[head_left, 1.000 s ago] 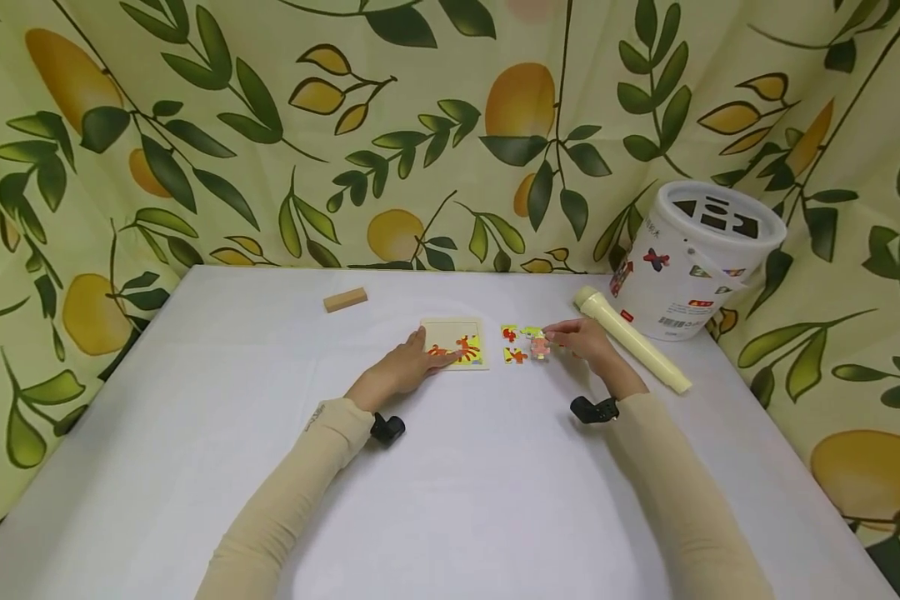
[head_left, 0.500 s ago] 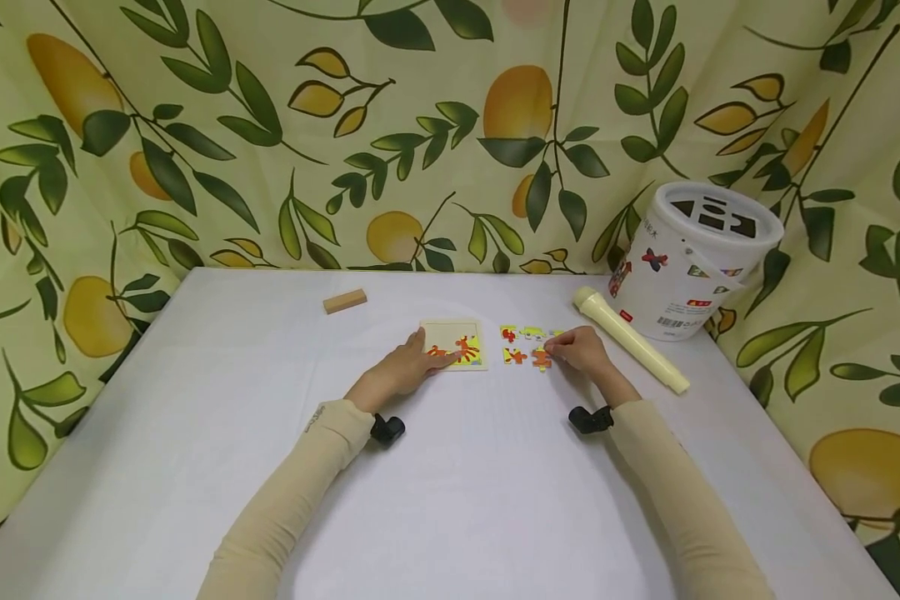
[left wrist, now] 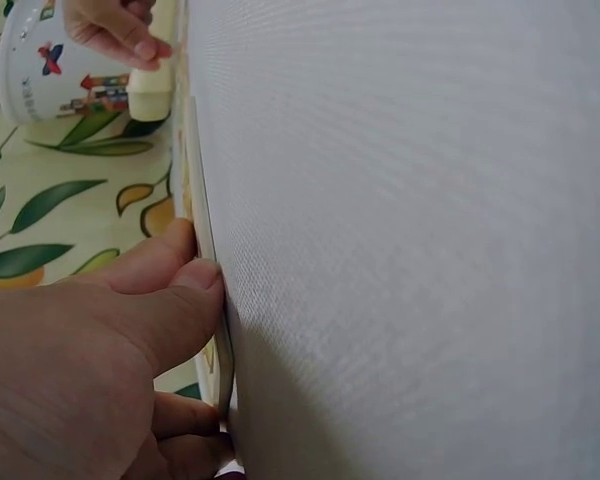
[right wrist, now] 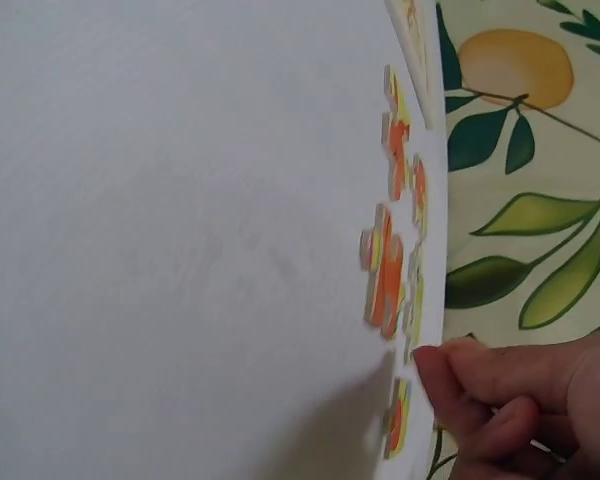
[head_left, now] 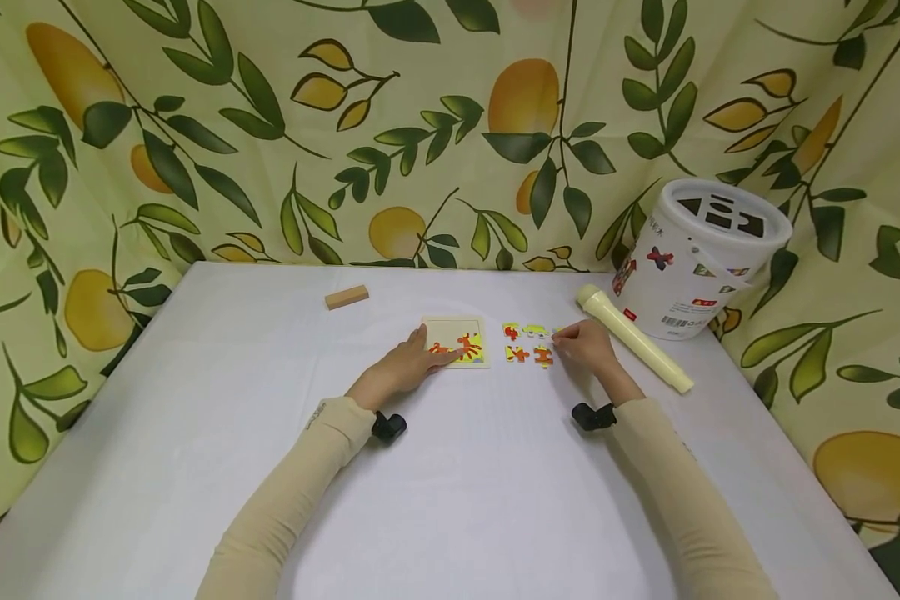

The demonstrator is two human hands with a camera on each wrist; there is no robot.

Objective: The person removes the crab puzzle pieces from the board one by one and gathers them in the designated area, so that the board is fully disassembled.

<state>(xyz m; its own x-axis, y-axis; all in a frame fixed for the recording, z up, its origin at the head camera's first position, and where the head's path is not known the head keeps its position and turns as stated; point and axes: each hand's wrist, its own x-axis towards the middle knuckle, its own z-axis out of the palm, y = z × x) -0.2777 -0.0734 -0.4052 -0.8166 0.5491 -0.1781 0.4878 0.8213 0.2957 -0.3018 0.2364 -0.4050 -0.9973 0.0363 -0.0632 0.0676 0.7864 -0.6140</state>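
My left hand [head_left: 401, 364] grips the near left corner of a square wooden puzzle tray [head_left: 482, 360], partly filled with red and yellow pieces. In the left wrist view its thumb [left wrist: 200, 283] lies at the tray's edge, with other fingers curled at the side. My right hand [head_left: 591, 343] hovers at the right of several loose jigsaw pieces, fingers curled and thumb and index tips together, no piece showing between them. An orange piece [head_left: 543, 357] lies at the near right of the group, beside a yellow-orange piece [head_left: 517, 355]. Behind them are a red-yellow piece [head_left: 511, 332] and a yellow-green piece [head_left: 536, 332].
A cream microphone-shaped tube [head_left: 637, 340] lies right of my right hand. Behind it stands a white lidded bucket [head_left: 697, 267]. A small wooden block [head_left: 347, 297] lies at the back left of the white-covered table [head_left: 450, 492]. A patterned curtain [head_left: 450, 167] closes off the back.
My right hand set an orange piece down at the near right of the loose pieces, let go, and shifted slightly right. The left hand stayed on the tray.
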